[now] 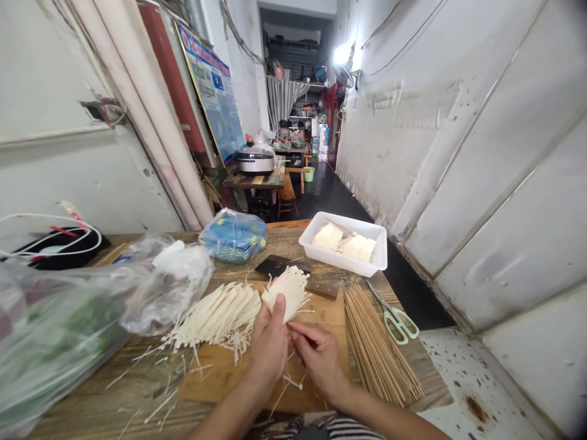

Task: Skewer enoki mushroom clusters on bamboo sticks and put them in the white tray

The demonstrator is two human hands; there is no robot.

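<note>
A flat bunch of enoki mushrooms is gripped in my left hand, with the thumb lying along its face. My right hand is closed in a pinch just below the bunch, close to the left fingers; whatever it pinches is too small to make out. Both hands are over a wooden cutting board. A row of sliced enoki lies on the board's left side, with loose strands around it. To the right rests a sheaf of bamboo skewers. Behind the board, a white plastic tray holds skewered enoki.
Green-handled scissors lie right of the skewers. A dark-bladed cleaver is across the board's far edge. Plastic bags and a bag of greens crowd the left. A blue bagged bundle sits at the back of the table.
</note>
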